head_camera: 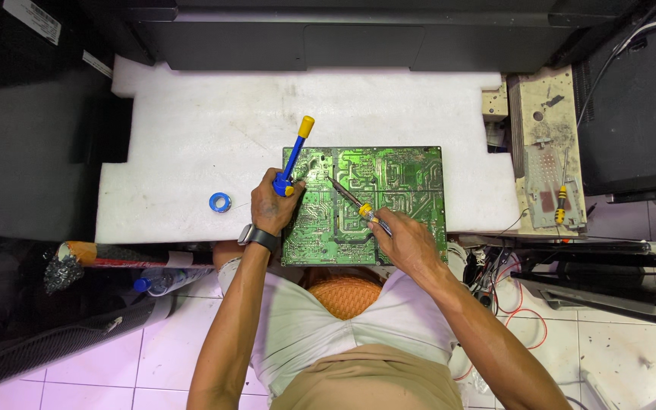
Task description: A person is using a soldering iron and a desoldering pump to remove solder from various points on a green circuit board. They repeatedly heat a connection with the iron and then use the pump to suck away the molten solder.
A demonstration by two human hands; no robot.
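A green circuit board (396,178) lies solder side up on a white foam sheet (214,129). My left hand (273,205) grips a blue desoldering pump with a yellow plunger (294,152), its lower end at the board's left edge. In my right hand (402,239) is a soldering iron (352,199) with a yellow collar; its tip points up-left onto the board near the pump's nozzle. A dark watch is on my left wrist.
A small blue solder spool (220,202) rests on the foam left of the board. A worn metal stand (552,152) with a yellow-handled screwdriver (562,203) is at the right. Black equipment lines the back, red wires hang at lower right.
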